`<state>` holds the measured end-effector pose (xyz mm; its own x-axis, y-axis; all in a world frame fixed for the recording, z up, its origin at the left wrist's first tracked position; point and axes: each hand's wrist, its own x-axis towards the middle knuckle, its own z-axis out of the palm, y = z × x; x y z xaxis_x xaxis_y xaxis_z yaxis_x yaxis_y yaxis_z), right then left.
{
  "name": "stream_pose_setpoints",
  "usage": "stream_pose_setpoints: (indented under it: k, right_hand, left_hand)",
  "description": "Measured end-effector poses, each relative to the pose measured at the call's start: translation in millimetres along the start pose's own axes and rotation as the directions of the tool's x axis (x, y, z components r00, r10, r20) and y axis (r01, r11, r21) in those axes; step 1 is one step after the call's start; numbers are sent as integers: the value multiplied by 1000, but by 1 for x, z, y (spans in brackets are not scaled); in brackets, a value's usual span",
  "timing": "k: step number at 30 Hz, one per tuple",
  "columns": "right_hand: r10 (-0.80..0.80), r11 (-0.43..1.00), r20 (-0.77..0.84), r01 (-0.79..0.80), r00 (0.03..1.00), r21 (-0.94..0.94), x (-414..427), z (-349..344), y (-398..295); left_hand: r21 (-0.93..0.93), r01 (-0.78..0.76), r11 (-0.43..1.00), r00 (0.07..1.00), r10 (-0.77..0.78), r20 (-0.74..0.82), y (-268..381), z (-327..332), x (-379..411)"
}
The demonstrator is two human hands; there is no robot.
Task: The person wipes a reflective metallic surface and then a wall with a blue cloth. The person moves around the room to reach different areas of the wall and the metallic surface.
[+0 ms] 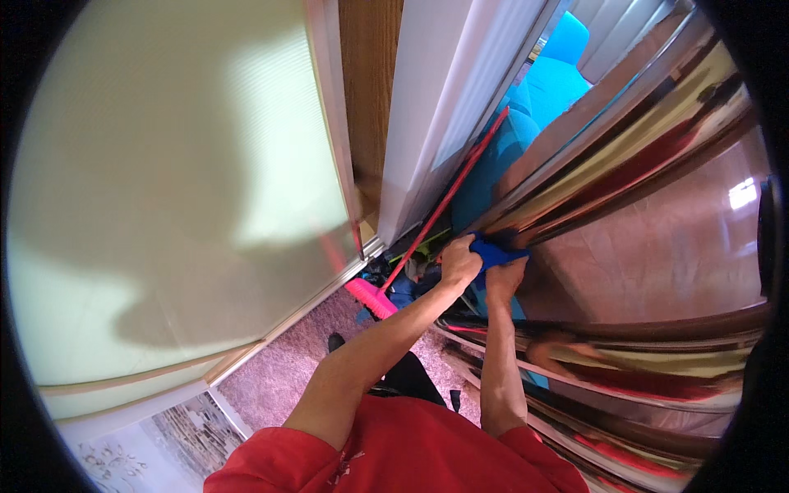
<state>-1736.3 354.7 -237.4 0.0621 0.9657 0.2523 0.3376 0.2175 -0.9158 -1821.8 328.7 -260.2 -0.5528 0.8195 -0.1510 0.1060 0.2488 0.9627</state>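
Observation:
Both of my hands hold one blue cloth (493,251) in front of a large glossy brown panel (653,246) with dark, yellow and red bands. My left hand (461,264) grips the cloth's left side, its fingers curled over the fabric. On the right side of the same cloth, my right hand (506,277) has its fingers closed too. The cloth lies close to the panel's banded edge; whether it touches is unclear. A pink broom head (372,297) rests on the carpet left of my hands, and its red handle (445,198) leans up to the right.
A large pale green sliding panel (172,185) stands at the left, beside a white door frame (425,92). Behind the broom is a bright blue sofa (555,77). Assorted items lie heaped near the broom on the pink carpet (290,357). A picture (197,434) is at the lower left.

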Motion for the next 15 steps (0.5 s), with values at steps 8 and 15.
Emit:
stream_pose_setpoints:
  k: [8,15]
  right_hand:
    - [-297,953,-246,303,923,-14,33,-34,-118]
    - [-305,904,-335,382,892,194,48,-47,-157]
  left_hand:
    - [-238,-352,905,936,339,-94,104,-25,15]
    - [-347,-588,730,807,507,-302,190,-44,-10]
